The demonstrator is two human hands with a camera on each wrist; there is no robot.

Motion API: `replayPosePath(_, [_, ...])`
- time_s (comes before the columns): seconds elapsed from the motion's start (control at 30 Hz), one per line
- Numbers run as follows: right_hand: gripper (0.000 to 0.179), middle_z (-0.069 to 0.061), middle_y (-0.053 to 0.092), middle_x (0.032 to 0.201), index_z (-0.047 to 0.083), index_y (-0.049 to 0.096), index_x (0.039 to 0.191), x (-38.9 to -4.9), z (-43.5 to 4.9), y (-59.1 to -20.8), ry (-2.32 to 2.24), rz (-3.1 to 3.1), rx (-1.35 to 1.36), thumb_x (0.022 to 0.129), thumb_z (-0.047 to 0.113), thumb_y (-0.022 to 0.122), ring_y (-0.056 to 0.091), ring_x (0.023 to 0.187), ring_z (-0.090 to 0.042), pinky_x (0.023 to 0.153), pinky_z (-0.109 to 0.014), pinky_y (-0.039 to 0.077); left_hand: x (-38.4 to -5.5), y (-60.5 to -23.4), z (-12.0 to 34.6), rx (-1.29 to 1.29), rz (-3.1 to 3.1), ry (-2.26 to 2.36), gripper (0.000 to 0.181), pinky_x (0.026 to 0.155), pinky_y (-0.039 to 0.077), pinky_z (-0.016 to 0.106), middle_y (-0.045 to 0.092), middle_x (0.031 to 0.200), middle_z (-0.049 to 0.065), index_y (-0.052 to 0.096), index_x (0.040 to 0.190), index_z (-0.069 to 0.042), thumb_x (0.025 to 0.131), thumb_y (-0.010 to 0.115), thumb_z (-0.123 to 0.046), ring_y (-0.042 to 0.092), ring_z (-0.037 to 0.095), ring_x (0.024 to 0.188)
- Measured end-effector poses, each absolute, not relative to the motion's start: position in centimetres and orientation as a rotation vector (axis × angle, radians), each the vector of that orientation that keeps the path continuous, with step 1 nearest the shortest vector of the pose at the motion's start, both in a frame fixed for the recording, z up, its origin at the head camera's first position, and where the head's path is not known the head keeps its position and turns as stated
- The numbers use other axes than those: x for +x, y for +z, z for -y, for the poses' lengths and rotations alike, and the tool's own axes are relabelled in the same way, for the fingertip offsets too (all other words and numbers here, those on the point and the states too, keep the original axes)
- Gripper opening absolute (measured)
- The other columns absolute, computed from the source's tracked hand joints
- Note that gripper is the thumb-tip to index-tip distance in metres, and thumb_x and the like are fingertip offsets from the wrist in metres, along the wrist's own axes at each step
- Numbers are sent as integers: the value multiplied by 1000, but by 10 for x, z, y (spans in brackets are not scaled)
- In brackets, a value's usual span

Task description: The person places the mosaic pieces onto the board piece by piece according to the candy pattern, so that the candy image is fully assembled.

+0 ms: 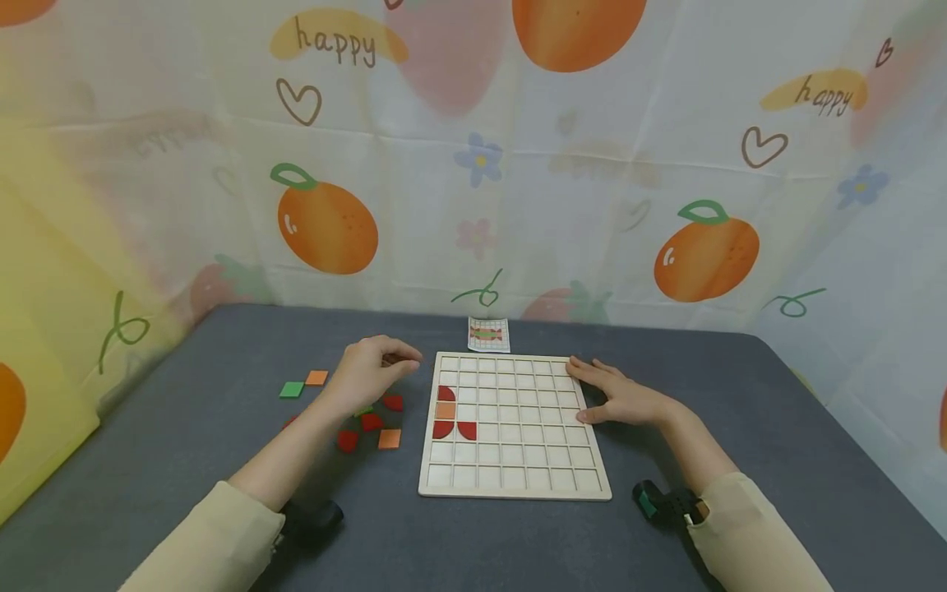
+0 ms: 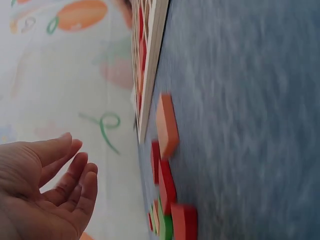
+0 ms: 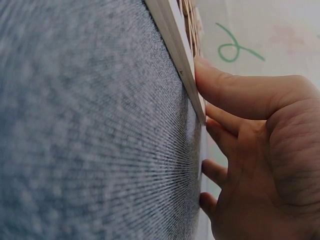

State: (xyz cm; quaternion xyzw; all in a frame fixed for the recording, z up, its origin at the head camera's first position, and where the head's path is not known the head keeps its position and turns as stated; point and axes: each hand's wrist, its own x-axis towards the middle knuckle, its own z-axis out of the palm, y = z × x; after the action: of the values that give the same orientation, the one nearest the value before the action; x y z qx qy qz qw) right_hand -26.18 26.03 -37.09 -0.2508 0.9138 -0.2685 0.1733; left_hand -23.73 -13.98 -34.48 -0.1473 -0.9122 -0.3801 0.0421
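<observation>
A pale wooden grid board point(image 1: 515, 497) lies on the table. In its left columns sit several pieces, among them an orange square tile point(image 1: 445, 410) and red rounded tiles. My left hand point(image 1: 372, 372) hovers left of the board, over the loose pieces. Its fingers point(image 2: 80, 187) bend loosely in the left wrist view, and no piece shows between them and the thumb. My right hand point(image 1: 620, 396) rests on the board's right edge. There the thumb point(image 3: 235, 90) touches the rim, and the other fingers spread out past it.
Loose tiles lie left of the board: a green tile point(image 1: 292, 390), an orange tile point(image 1: 389, 439), a red tile point(image 1: 347, 441) and others partly behind the left arm. A small patterned card point(image 1: 488, 335) lies behind the board. A fruit-printed cloth point(image 1: 473, 205) hangs at the back.
</observation>
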Motion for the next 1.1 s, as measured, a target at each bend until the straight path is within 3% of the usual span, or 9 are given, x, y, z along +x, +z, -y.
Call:
replayPosePath(0.23, [92,-19,6,167,6,20,158,-261,-261,-371,-765,-2591,-708,89,42,70,-8,151,-52,111,-78,-1,-246,-346,170,-315,2784,-1158,28,84,55,41,70,119,16,68,120,-6,98,62,-21,65,31,107])
replayPosePath(0.63, [93,-20,6,167,6,20,158,-261,-261,-371,-763,-2592,-710,89,43,70,-8,151,-52,111,-78,-1,-254,-362,209,-162,2861,-1074,36,90,53,50,66,125,23,64,126,-3,96,63,-23,63,38,112])
replayPosePath(0.8, [92,-20,6,167,6,20,158,-261,-262,-371,-767,-2590,-712,89,42,70,-8,151,-52,110,-79,-1,-254,-366,207,-277,2894,-1050,35,85,55,45,65,124,21,67,124,-5,94,67,-21,64,36,108])
replayPosePath(1.1, [92,-19,6,167,7,20,158,-261,-261,-371,-757,-2592,-699,89,42,69,-8,151,-52,111,-78,-1,-253,-368,190,-551,2945,-1066,32,74,54,30,72,108,11,73,114,-6,85,78,-20,67,17,89])
